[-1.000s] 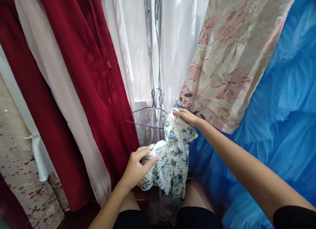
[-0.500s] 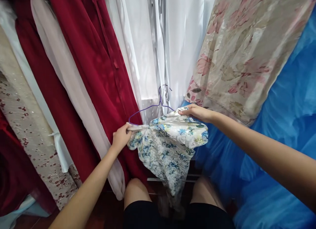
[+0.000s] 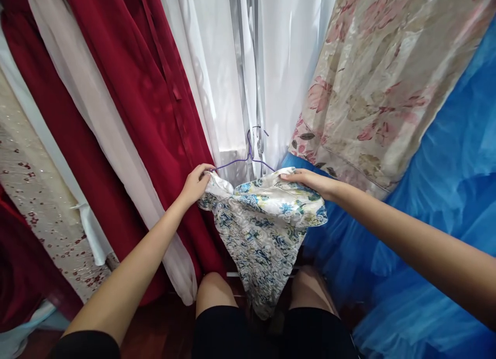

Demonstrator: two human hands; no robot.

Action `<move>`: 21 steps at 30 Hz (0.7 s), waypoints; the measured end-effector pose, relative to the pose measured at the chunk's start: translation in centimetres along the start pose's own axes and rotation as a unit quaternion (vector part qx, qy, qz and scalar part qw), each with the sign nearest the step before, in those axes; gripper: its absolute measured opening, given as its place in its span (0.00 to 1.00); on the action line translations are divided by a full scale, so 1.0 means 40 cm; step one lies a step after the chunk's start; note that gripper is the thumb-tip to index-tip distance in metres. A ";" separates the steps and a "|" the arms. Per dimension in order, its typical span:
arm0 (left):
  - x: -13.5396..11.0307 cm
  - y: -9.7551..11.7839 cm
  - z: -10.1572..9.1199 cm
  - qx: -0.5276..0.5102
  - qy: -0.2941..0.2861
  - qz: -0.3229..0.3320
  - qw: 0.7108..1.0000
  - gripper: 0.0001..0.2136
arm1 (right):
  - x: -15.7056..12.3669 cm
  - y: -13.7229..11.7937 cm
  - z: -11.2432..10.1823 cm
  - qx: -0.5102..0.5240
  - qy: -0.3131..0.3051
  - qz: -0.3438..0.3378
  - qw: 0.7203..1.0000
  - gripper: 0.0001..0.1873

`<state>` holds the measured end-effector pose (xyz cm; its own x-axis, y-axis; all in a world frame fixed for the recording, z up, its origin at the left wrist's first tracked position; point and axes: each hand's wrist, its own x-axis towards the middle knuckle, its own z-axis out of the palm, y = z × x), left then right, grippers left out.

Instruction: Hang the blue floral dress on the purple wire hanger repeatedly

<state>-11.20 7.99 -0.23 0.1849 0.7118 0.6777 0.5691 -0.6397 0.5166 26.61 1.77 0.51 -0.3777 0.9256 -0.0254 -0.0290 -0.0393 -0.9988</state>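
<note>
A white dress (image 3: 267,230) with blue and yellow flowers hangs between my hands on a purple wire hanger (image 3: 249,151). My left hand (image 3: 196,184) pinches the dress at its left shoulder, over that end of the hanger. At the opposite shoulder, my right hand (image 3: 308,179) grips the cloth between thumb and fingers. The hanger's hook points up in front of the white garments. Both hanger ends are hidden by cloth and hand. The lower part of the dress hangs down between my knees.
Dark red gowns (image 3: 127,90) and a pale pink one (image 3: 93,111) hang at the left. White garments (image 3: 220,80) hang straight ahead. To the right are a beige floral dress (image 3: 372,85) and a blue tulle gown (image 3: 437,193). Dark reddish floor (image 3: 155,328) shows below.
My left hand has risen, bringing the left shoulder of the dress up over the hanger's end, which was bare before. My right hand stays in about the same place.
</note>
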 end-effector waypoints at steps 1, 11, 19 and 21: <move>0.006 0.005 -0.003 -0.019 0.028 -0.009 0.999 0.13 | -0.010 0.012 -0.003 -0.007 0.016 -0.010 1.000 0.18; -0.016 0.107 0.004 0.005 0.050 0.009 0.999 0.12 | -0.096 0.071 -0.091 -0.024 0.140 -0.114 0.983 0.19; 0.029 0.177 0.066 0.047 0.060 0.074 0.994 0.05 | -0.076 -0.067 -0.039 0.094 0.218 -0.165 0.957 0.14; 0.043 0.159 0.079 0.038 0.070 0.053 0.995 0.06 | -0.078 -0.083 -0.001 0.082 0.190 -0.172 0.963 0.16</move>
<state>-4.75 6.05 2.56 0.1369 0.5911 0.7949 0.6125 -0.6812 0.4010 27.90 -0.97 3.89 0.0457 0.9643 0.2607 -0.2500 0.2637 -0.9316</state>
